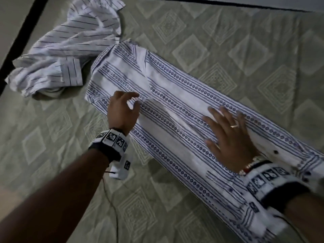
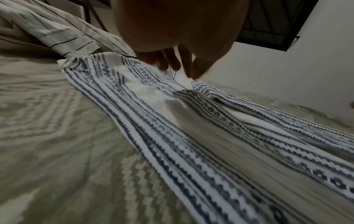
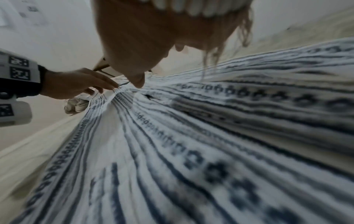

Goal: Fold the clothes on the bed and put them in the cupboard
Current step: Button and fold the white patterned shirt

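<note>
My left hand [image 1: 122,111] hovers over the far end of the patterned shirt [image 1: 175,106], fingers loosely curled, thumb and forefinger close together at a fold of the cloth; whether they truly pinch it I cannot tell. My right hand [image 1: 228,134] lies flat on the shirt's middle, fingers spread and straight, palm down. Both forearms reach in from the near side, each wrist wearing its camera band.

A bed [image 1: 228,41] with a pale green diamond-patterned cover carries two garments: a patterned shirt [image 1: 175,109] folded into a long strip from centre to near right, and a crumpled striped shirt [image 1: 70,50] at far left.
</note>
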